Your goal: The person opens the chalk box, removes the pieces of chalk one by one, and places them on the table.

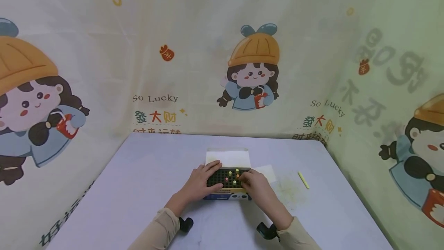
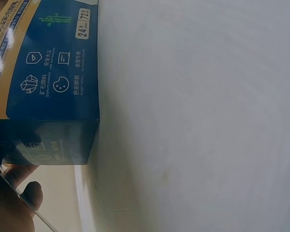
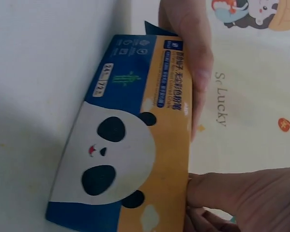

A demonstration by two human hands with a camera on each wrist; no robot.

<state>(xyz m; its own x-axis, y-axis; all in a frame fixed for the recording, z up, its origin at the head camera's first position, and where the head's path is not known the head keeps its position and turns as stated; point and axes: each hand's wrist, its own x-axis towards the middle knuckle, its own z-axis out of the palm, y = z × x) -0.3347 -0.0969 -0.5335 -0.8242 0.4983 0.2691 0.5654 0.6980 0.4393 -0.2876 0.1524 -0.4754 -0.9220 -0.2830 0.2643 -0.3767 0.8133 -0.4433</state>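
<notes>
A chalk box (image 1: 227, 195) with a panda print (image 3: 130, 145) lies in the middle of the table, its white lid (image 1: 227, 158) folded back. A black grid (image 1: 219, 177) inside holds a few coloured chalk sticks (image 1: 237, 172). My left hand (image 1: 201, 182) holds the box's left end, with fingers (image 3: 193, 58) over the top edge and a thumb (image 2: 19, 193) by the blue side (image 2: 48, 72). My right hand (image 1: 254, 186) has its fingertips (image 3: 203, 193) bunched on the grid's right part. Whether they pinch a chalk is hidden.
A loose pale yellow chalk stick (image 1: 303, 179) lies on the table to the right of the box, beyond a faint yellowish smear (image 1: 289, 190). A white sheet (image 1: 268, 171) lies behind my right hand. Printed cloth walls (image 1: 256, 68) close in the table at the back and both sides.
</notes>
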